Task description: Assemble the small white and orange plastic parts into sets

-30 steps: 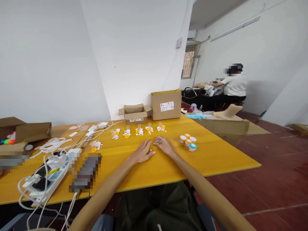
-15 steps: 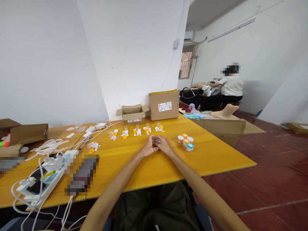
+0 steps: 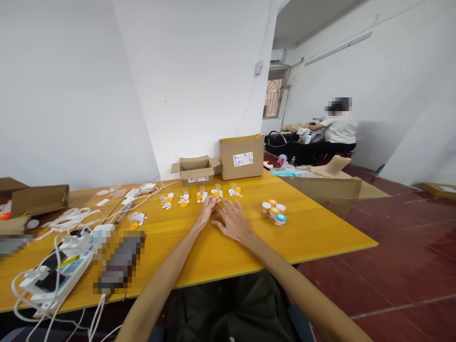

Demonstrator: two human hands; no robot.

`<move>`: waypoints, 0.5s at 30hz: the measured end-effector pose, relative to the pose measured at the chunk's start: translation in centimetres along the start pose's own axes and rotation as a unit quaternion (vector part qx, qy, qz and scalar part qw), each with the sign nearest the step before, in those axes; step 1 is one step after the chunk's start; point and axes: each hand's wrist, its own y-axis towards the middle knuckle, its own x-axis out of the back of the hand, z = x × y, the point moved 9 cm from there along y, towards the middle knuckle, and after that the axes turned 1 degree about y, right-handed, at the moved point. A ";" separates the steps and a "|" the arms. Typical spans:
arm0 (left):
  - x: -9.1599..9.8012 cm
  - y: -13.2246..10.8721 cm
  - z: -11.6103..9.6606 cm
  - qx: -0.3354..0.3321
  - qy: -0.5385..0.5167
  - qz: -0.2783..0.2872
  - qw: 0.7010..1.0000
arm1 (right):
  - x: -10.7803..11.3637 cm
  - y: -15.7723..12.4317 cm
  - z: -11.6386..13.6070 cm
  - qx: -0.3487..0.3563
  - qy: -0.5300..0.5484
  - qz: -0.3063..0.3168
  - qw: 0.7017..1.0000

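My left hand [image 3: 205, 212] reaches forward over the yellow table [image 3: 320, 232], fingers stretched out, the tips beside a little heap of white and orange parts [image 3: 201, 195]. That heap belongs to a row of several such heaps, each with a small clear vial [image 3: 217, 186]. My right hand [image 3: 232, 221] lies just right of the left one, fingers spread and nothing visible in it. A cluster of small capped jars [image 3: 274, 211] with orange, white and teal lids stands to the right of my right hand.
A small open cardboard box [image 3: 195, 170] and a taller closed one [image 3: 241, 156] stand at the table's back. White cables and a device [image 3: 53, 278] cover the left side, near more cardboard boxes [image 3: 39, 199]. A person [image 3: 338, 130] sits far back right.
My hands were pressed together around a small vial; they have come apart. The right hand has spread its fingers, and the left has moved forward and left towards the row of heaps.
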 end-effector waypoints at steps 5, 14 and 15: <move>2.4 0.1 -0.1 -0.005 -0.023 -0.034 0.999 | -1.2 0.5 2.2 0.100 0.004 0.040 0.994; 3.0 -0.5 0.4 -0.027 0.044 -0.024 0.998 | -1.5 0.1 -3.5 0.058 -0.034 0.042 0.997; 2.9 -0.5 0.3 -0.031 0.045 -0.023 0.998 | -1.5 -0.1 -4.5 0.037 -0.042 0.047 0.997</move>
